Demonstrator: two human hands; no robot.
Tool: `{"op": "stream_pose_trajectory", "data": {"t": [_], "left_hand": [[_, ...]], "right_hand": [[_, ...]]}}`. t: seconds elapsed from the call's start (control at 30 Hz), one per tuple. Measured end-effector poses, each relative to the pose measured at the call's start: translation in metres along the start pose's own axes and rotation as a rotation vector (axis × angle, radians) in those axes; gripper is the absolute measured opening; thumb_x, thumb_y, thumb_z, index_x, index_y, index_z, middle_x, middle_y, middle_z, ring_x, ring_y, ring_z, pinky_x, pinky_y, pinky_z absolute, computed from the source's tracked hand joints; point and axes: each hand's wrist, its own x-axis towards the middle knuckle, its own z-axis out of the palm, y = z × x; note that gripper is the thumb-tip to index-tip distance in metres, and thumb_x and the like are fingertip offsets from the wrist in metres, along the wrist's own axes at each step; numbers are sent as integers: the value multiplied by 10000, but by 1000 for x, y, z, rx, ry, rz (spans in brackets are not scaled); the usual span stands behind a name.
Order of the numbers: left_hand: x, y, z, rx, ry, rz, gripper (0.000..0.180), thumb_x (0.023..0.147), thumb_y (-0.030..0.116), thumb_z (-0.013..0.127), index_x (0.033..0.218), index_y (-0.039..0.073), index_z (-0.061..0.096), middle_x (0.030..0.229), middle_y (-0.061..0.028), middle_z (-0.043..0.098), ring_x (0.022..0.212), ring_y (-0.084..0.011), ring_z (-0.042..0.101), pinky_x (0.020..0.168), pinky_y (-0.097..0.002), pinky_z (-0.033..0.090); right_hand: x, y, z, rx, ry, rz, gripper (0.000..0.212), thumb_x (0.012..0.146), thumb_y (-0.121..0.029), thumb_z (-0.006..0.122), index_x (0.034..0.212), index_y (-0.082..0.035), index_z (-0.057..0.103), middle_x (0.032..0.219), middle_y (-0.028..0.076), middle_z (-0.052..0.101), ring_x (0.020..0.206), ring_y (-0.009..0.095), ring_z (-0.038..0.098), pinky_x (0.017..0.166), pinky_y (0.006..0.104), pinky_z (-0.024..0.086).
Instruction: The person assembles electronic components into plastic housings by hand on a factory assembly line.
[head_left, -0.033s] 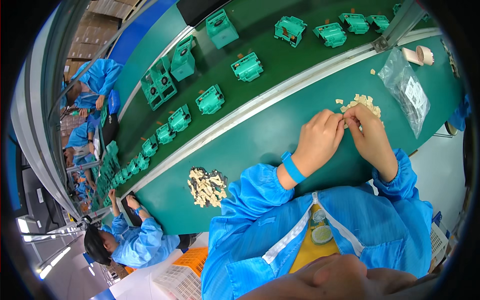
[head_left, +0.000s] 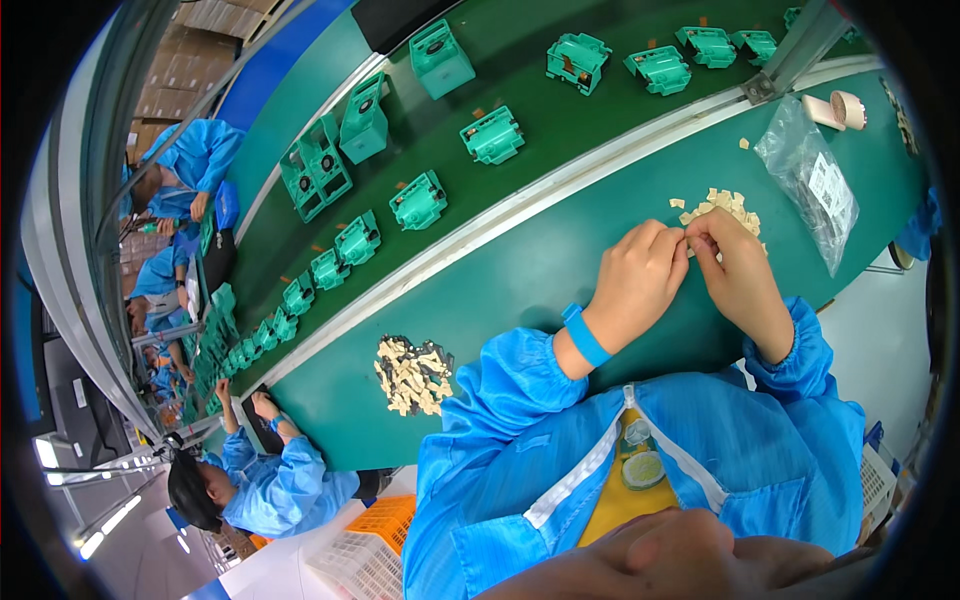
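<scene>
My left hand (head_left: 638,280) and my right hand (head_left: 738,270) meet fingertip to fingertip over the green worktable (head_left: 520,290). Between them they pinch a small beige part, mostly hidden by the fingers. Just beyond the fingertips lies a small heap of beige parts (head_left: 728,203). A blue band (head_left: 585,336) circles my left wrist, and both arms are in blue sleeves. A clear plastic bag (head_left: 812,180) lies to the right of the heap.
A second heap of beige and dark parts (head_left: 412,373) lies at my left. Beyond a pale rail, a dark green belt (head_left: 540,90) carries several teal housings (head_left: 492,135). A tape roll (head_left: 836,108) lies far right. Co-workers in blue (head_left: 270,480) sit along the left; baskets (head_left: 375,545) stand below.
</scene>
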Motion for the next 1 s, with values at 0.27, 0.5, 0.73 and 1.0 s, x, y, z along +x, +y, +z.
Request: {"op": "stream_pose_trajectory", "data": {"t": [0.27,0.5,0.73,1.0], "left_hand": [[3,-2,11,12,-55,-45,82,832,39,707,908,10,709,838,-129,666,726,-333,667,641,-441,554],[12,-14,23,-22,17,-151,46,839,48,692,866,13,705,821,-131,670,713,-333,657,636,-437,540],[13,-23,42,-9,-94,-65,146,855,27,668,995,20,708,989,-134,681,898,-339,664,792,-429,544],[28,-21,19,-372,-156,-60,292,882,70,696,1170,26,692,1224,-119,668,1087,-305,608,961,-377,494]], "right_hand": [[0,4,-9,-115,-10,-70,57,908,49,604,959,26,594,900,190,608,812,383,620,726,427,503],[9,11,-45,-88,-39,51,57,925,38,602,977,29,625,873,170,619,761,304,613,692,378,491],[21,31,-55,-44,-79,125,129,941,-11,652,1052,30,704,934,111,675,781,194,631,695,324,503],[32,19,-57,113,-150,192,124,939,-26,667,1052,24,666,891,64,675,787,130,634,700,280,510]]}}
